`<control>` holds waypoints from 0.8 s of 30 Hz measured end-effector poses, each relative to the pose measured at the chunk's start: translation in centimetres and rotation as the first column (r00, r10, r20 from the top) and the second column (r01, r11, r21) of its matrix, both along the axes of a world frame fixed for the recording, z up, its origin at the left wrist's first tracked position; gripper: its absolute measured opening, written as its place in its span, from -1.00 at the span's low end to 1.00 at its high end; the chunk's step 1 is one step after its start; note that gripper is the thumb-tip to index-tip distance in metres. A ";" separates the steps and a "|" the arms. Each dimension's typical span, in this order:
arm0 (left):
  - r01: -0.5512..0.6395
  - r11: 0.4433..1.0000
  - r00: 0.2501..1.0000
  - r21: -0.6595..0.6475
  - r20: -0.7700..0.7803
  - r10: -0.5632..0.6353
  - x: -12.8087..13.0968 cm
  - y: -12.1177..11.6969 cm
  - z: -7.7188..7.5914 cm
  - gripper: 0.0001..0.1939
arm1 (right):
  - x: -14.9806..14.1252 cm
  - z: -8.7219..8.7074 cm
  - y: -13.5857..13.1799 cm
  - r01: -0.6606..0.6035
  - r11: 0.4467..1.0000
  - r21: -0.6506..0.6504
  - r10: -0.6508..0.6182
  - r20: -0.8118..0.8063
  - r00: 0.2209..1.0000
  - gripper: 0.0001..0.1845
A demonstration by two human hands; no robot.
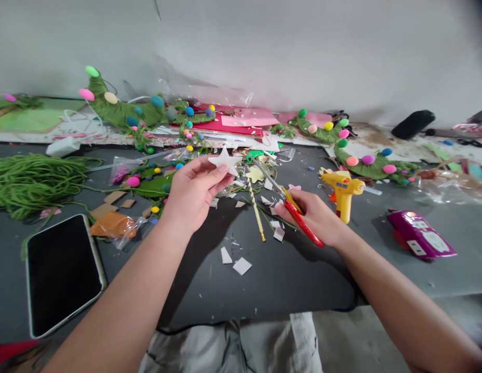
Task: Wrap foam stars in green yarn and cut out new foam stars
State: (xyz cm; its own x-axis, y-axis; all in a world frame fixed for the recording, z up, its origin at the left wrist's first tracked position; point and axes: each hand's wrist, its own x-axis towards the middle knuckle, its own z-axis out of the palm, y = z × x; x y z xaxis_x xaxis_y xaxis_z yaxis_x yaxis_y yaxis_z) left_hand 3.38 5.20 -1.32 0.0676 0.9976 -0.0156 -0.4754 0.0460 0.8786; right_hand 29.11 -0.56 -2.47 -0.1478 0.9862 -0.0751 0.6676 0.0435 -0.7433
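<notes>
Pinched in my left hand (196,189) is a white star cutout (224,161), held up over the middle of the dark table. My right hand (313,215) grips scissors with red and yellow handles (301,223); their blades point up and left towards the star without touching it. Below and between both hands lies a yellow pencil (257,215). Small white scraps (242,266) are scattered around it. A pale yellow flower-shaped piece (255,174) rests just beyond the pencil. Right of my right hand stands a yellow glue gun (344,191).
Green yarn (34,181) and a dark-screened tablet (65,274) occupy the left side, with an orange packet (114,226) nearby. Green wrapped shapes with coloured pompoms (122,111) line the back. A purple packet (422,235) lies at right, and a wall (287,52) closes off the far side.
</notes>
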 end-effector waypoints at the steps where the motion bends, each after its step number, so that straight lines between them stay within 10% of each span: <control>1: 0.001 1.000 1.000 -0.017 0.005 -0.001 0.0 0.0 0.0 -0.79 | -0.1 0.0 0.0 -0.002 1.000 -0.010 0.002 -0.002 1.000 -0.39; 24: 0.059 0.997 0.997 -0.046 -0.051 -0.061 0.4 -0.1 -0.1 -0.71 | -0.3 0.3 -0.3 -0.055 0.997 -0.052 0.054 -0.026 0.998 -0.36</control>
